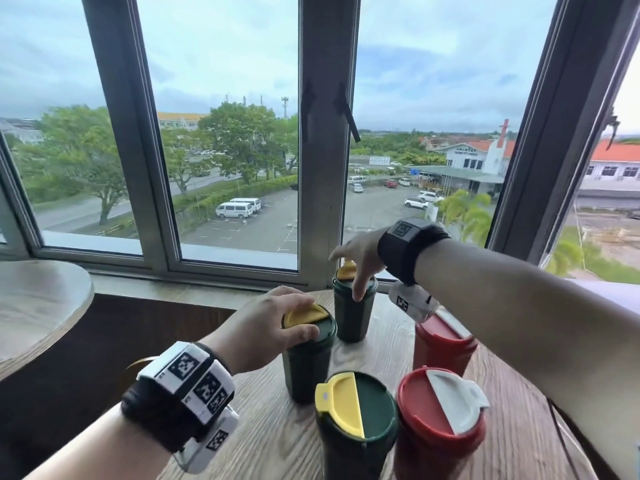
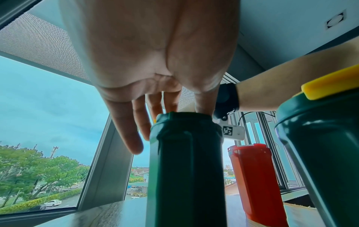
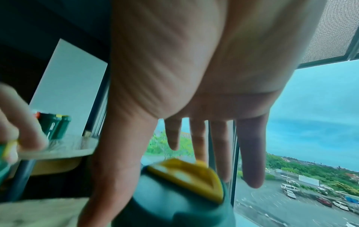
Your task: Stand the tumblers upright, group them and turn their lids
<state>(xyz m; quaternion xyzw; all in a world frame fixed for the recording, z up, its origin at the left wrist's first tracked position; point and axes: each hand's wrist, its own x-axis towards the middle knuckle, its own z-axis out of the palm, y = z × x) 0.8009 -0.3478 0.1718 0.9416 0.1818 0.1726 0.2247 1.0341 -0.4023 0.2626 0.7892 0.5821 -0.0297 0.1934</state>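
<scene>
Five tumblers stand upright together on a wooden table (image 1: 263,427). My left hand (image 1: 304,315) grips the yellow-flapped lid of the left green tumbler (image 1: 306,368), thumb on the near side and fingers over the far rim; the left wrist view shows this hand (image 2: 174,110) over the tumbler (image 2: 184,169). My right hand (image 1: 346,275) arches over the far green tumbler (image 1: 353,320), thumb against the lid's near side, fingers straight and spread past it. The right wrist view of hand (image 3: 165,176) and lid (image 3: 174,207) is blurred. A third green tumbler (image 1: 356,427) and two red ones (image 1: 440,431) (image 1: 443,348) stand nearby.
The window frame (image 1: 325,168) and sill run right behind the far tumblers. A second round table (image 1: 41,306) stands to the left across a dark gap, with more green containers (image 3: 56,126) on it. The table edge curves off at the right.
</scene>
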